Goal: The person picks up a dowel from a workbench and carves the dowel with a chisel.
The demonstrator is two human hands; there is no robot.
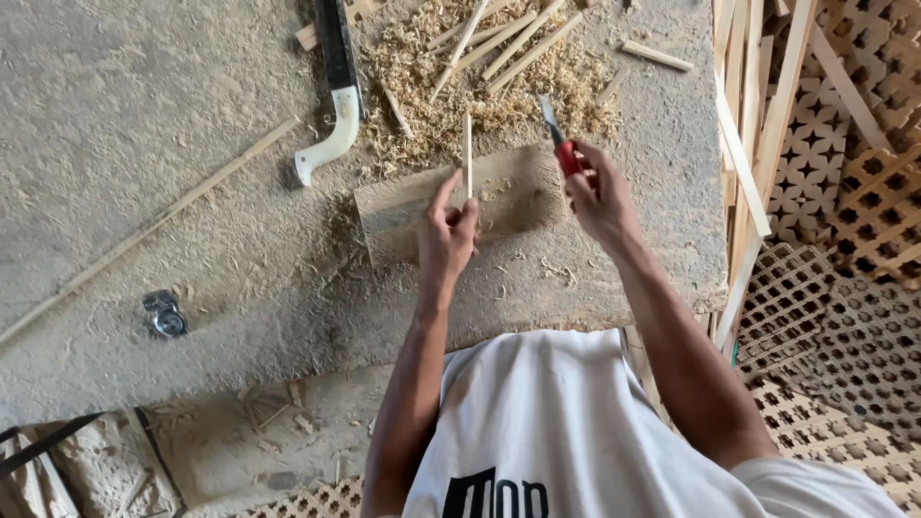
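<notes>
We see a thin wooden stick (467, 153) held upright over a flat wooden board (508, 197), pinched at its lower end by the left hand (448, 235). The right hand (600, 197) is closed around a red-handled knife (559, 142), blade pointing away, just beside the stick but apart from it. Beyond the board lie wood shavings (480, 82) and loose wooden strips (513, 38). To the left rests what may be a handsaw with a white handle (336, 115). Wooden lattice panels (844, 221) stand at right.
</notes>
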